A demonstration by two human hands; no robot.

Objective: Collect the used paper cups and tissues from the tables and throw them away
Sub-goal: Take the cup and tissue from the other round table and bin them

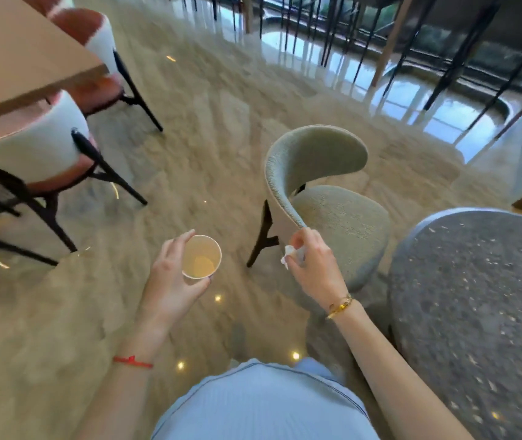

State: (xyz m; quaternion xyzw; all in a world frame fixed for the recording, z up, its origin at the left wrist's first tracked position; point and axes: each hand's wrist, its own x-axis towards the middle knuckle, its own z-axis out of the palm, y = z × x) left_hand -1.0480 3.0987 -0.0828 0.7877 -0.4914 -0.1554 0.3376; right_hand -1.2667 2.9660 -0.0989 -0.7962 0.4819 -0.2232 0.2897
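My left hand (pixel 170 277) grips a white paper cup (pixel 201 257) from its left side, upright, with its tan inside showing empty. My right hand (pixel 312 265) is closed on a crumpled white tissue (pixel 288 255) that pokes out past the fingers. Both hands hover above the floor in front of me, about a hand's width apart. The cup and the tissue do not touch.
A grey-green upholstered chair (pixel 332 198) stands just beyond my right hand. A round speckled grey table (pixel 475 312) is at the right. At the left, a wooden table (pixel 15 58) has white-and-rust chairs (pixel 30 154) around it. Glossy beige floor (pixel 205 138) stretches ahead.
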